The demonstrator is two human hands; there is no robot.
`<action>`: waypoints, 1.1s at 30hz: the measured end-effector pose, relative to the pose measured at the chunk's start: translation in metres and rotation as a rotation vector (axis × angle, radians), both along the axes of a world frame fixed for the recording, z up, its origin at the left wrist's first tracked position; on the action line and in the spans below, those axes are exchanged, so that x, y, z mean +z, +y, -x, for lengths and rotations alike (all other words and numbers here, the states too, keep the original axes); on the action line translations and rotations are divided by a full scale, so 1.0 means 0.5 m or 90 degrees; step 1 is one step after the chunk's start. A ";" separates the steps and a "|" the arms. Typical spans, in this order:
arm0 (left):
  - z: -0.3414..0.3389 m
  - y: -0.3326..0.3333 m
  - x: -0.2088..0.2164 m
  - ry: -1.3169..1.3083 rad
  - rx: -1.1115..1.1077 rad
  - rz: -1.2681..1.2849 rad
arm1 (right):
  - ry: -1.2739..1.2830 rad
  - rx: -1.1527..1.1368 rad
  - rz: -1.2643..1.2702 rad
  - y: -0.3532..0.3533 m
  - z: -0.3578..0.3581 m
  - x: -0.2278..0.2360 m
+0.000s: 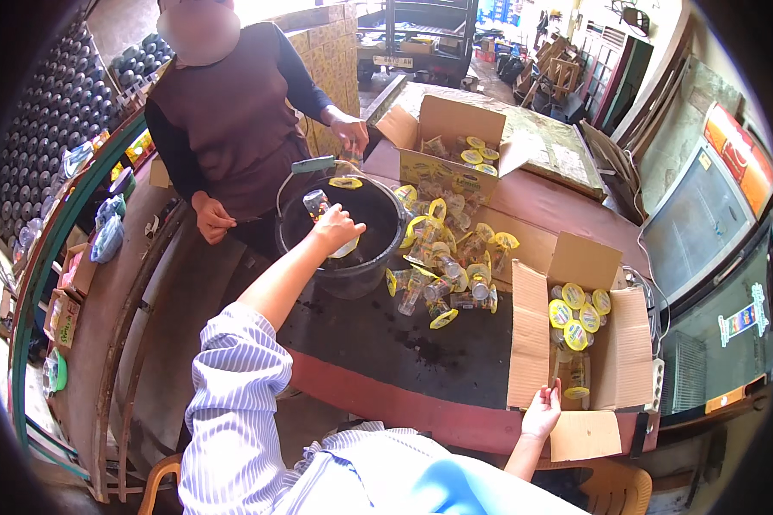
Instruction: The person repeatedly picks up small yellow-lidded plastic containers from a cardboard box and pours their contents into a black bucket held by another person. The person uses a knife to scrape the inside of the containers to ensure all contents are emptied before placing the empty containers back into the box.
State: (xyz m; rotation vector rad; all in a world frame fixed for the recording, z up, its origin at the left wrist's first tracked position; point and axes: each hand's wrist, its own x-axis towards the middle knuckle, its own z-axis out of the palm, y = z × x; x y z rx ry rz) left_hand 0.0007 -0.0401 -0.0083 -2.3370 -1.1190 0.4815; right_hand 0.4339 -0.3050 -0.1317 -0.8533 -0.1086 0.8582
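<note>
My left hand (pixel 339 230) reaches over a dark bucket (pixel 352 279) with a raised wire handle. Its fingers are closed on a small clear plastic cup (pixel 316 203) with printing on its side. A yellow-rimmed lid shows just below that hand; whether it belongs to another held cup I cannot tell. At the near left corner of an open cardboard box (pixel 531 343), my right hand (pixel 541 414) has its fingers closed on the box's edge. Inside that box stand several yellow-lidded cups (pixel 574 316). Between bucket and box lies a heap of similar cups (pixel 447 266).
Across the table a co-worker stands, one hand (pixel 349 133) by the bucket holding a cup. Another open box (pixel 451 129) with cups stands at the far side. Wet spots mark the dark tabletop (pixel 361 343). A glass-fronted cooler (pixel 696 215) is at right, a chair (pixel 614 489) near me.
</note>
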 end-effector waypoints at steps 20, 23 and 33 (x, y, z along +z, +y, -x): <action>-0.015 0.032 0.064 0.136 0.120 0.058 | -0.021 0.041 0.019 0.016 -0.005 -0.025; -0.007 0.041 0.063 0.164 0.188 0.089 | -0.017 0.042 0.039 0.017 0.004 -0.018; 0.003 0.082 0.060 0.165 0.445 0.380 | -0.004 0.032 0.060 0.014 -0.011 -0.037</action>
